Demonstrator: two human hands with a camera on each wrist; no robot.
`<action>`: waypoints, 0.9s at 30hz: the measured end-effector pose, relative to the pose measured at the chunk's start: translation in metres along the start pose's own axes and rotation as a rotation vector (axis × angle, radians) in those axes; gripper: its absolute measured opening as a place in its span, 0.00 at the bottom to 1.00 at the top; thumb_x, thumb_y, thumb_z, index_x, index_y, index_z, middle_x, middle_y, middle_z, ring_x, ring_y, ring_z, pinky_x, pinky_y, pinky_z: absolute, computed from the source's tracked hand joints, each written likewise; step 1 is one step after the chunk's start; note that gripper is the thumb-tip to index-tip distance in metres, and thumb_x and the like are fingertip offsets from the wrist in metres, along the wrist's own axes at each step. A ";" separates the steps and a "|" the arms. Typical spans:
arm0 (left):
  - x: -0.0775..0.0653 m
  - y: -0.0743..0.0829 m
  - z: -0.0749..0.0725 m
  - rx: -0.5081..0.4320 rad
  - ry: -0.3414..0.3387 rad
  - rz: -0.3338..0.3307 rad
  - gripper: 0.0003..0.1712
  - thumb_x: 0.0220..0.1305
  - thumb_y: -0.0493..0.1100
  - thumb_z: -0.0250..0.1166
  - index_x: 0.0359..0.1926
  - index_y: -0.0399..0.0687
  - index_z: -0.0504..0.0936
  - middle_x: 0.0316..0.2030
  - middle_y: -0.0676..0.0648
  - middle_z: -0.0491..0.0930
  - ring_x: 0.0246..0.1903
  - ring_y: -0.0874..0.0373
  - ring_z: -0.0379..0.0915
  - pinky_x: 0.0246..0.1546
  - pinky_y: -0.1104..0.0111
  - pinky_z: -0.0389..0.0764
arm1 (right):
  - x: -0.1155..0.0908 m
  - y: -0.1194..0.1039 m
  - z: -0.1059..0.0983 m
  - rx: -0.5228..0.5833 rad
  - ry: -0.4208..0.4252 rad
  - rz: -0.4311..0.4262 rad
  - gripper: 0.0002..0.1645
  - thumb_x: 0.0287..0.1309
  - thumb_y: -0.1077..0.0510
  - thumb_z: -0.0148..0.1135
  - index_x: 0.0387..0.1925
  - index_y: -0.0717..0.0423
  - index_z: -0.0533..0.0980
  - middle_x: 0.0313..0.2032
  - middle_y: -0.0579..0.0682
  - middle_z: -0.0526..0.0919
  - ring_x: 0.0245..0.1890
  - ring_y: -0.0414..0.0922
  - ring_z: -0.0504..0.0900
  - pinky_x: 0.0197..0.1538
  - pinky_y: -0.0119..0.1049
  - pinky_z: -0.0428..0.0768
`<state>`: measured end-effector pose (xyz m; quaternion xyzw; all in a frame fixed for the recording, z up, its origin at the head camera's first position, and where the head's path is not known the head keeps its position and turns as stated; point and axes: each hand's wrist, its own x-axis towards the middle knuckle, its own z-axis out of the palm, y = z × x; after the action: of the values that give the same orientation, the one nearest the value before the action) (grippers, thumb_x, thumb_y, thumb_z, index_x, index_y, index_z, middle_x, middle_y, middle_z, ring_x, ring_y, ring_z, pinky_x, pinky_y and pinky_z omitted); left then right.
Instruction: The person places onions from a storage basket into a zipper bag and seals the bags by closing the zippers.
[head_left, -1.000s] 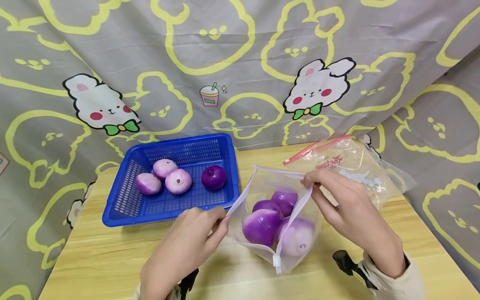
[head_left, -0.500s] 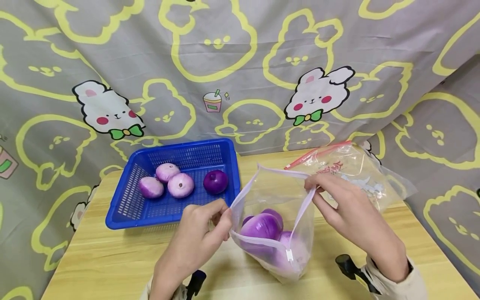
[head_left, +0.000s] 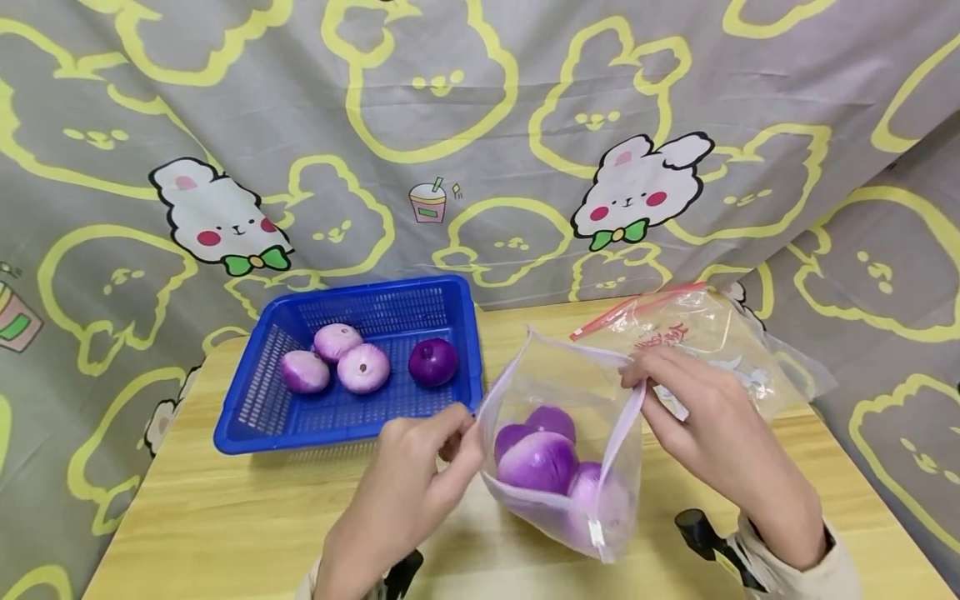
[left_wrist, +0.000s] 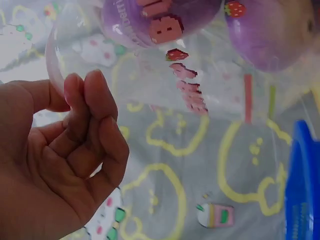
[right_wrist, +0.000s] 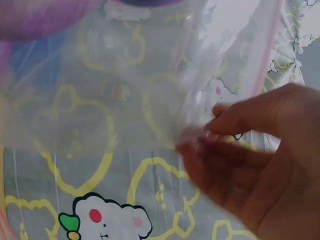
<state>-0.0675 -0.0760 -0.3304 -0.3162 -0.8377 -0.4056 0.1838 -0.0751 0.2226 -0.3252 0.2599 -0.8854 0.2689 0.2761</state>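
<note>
My left grip [head_left: 420, 462], right grip [head_left: 697, 400] pinch mouth of bag [head_left: 528, 510]; onions [head_left: 363, 371] in basket [head_left: 300, 442] left of bag, nearer left grip.

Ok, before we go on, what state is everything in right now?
Clear bag: unzipped, mouth held open
Slider: at the bag's near corner
Bagged onions: piled together
Blue basket: upright, uncovered
Basket onions: four, three clustered, one apart
Red-edged bag: lying down, can't tell if sealed
Left grip: pinches the clear bag's left edge
Right grip: pinches its right edge
Curtain: hanging, creased
</note>
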 end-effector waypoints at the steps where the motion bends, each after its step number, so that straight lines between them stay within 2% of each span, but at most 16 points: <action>1: 0.002 -0.002 0.000 -0.007 0.010 -0.039 0.15 0.61 0.32 0.60 0.22 0.55 0.75 0.16 0.64 0.74 0.17 0.76 0.67 0.16 0.82 0.68 | 0.001 0.001 0.000 -0.019 0.003 0.039 0.09 0.55 0.69 0.60 0.32 0.52 0.78 0.34 0.43 0.83 0.35 0.39 0.80 0.42 0.24 0.75; 3: 0.004 -0.004 -0.001 -0.060 0.007 -0.110 0.16 0.64 0.33 0.60 0.21 0.55 0.75 0.14 0.64 0.72 0.14 0.75 0.66 0.13 0.80 0.65 | 0.002 0.003 0.001 -0.069 0.011 0.117 0.13 0.51 0.72 0.62 0.30 0.51 0.77 0.32 0.43 0.83 0.32 0.40 0.81 0.38 0.28 0.76; 5: 0.003 -0.004 -0.002 -0.159 -0.032 -0.147 0.17 0.67 0.34 0.60 0.22 0.55 0.76 0.12 0.64 0.72 0.14 0.74 0.68 0.12 0.77 0.64 | 0.003 0.004 0.002 -0.097 0.003 0.180 0.14 0.51 0.73 0.61 0.29 0.50 0.77 0.30 0.43 0.84 0.30 0.40 0.82 0.36 0.32 0.77; 8: 0.001 -0.004 -0.002 -0.221 -0.074 -0.147 0.16 0.70 0.37 0.59 0.24 0.55 0.78 0.12 0.64 0.73 0.15 0.73 0.70 0.12 0.75 0.65 | 0.004 0.004 0.003 -0.105 -0.023 0.175 0.13 0.52 0.72 0.61 0.29 0.49 0.76 0.29 0.43 0.84 0.30 0.42 0.84 0.34 0.40 0.80; 11: 0.003 -0.007 -0.002 -0.167 -0.052 -0.160 0.16 0.70 0.37 0.59 0.23 0.55 0.77 0.12 0.65 0.73 0.14 0.74 0.68 0.11 0.76 0.62 | 0.004 0.003 0.003 -0.115 -0.027 0.134 0.12 0.52 0.71 0.61 0.29 0.50 0.75 0.29 0.42 0.82 0.31 0.42 0.83 0.33 0.44 0.80; 14: 0.004 -0.011 -0.004 -0.103 -0.036 -0.189 0.17 0.70 0.37 0.60 0.22 0.56 0.76 0.12 0.65 0.72 0.13 0.74 0.66 0.10 0.76 0.61 | 0.005 0.001 0.003 -0.126 -0.008 0.119 0.13 0.51 0.71 0.63 0.29 0.50 0.75 0.30 0.42 0.81 0.31 0.41 0.83 0.34 0.42 0.80; 18: 0.003 -0.013 -0.008 -0.066 -0.076 -0.185 0.16 0.69 0.38 0.61 0.23 0.56 0.78 0.14 0.66 0.72 0.14 0.73 0.66 0.11 0.74 0.63 | 0.004 0.001 0.001 -0.090 0.034 0.077 0.14 0.48 0.72 0.64 0.30 0.50 0.76 0.31 0.40 0.81 0.32 0.39 0.81 0.38 0.33 0.76; 22: 0.002 -0.013 -0.013 -0.035 -0.122 -0.175 0.14 0.70 0.41 0.62 0.24 0.56 0.79 0.15 0.67 0.71 0.16 0.72 0.66 0.13 0.74 0.65 | 0.003 0.002 0.002 -0.032 0.119 0.032 0.14 0.47 0.72 0.62 0.30 0.50 0.78 0.30 0.41 0.82 0.30 0.37 0.79 0.50 0.23 0.72; 25: 0.003 -0.016 -0.016 -0.026 -0.149 -0.170 0.13 0.71 0.43 0.62 0.26 0.56 0.80 0.15 0.67 0.71 0.17 0.72 0.66 0.16 0.75 0.68 | 0.002 0.003 0.002 -0.019 0.159 0.029 0.14 0.46 0.72 0.60 0.29 0.50 0.79 0.30 0.41 0.83 0.30 0.37 0.78 0.52 0.21 0.71; 27: 0.004 -0.019 -0.017 -0.017 -0.147 -0.163 0.12 0.71 0.42 0.62 0.27 0.57 0.79 0.16 0.66 0.72 0.17 0.72 0.67 0.17 0.74 0.70 | 0.001 0.004 0.002 -0.024 0.157 0.031 0.14 0.46 0.72 0.61 0.29 0.50 0.80 0.31 0.41 0.83 0.30 0.36 0.79 0.46 0.21 0.72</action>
<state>-0.0824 -0.0968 -0.3287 -0.2773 -0.8685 -0.4019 0.0857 -0.0789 0.2236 -0.3273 0.2208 -0.8681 0.2821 0.3436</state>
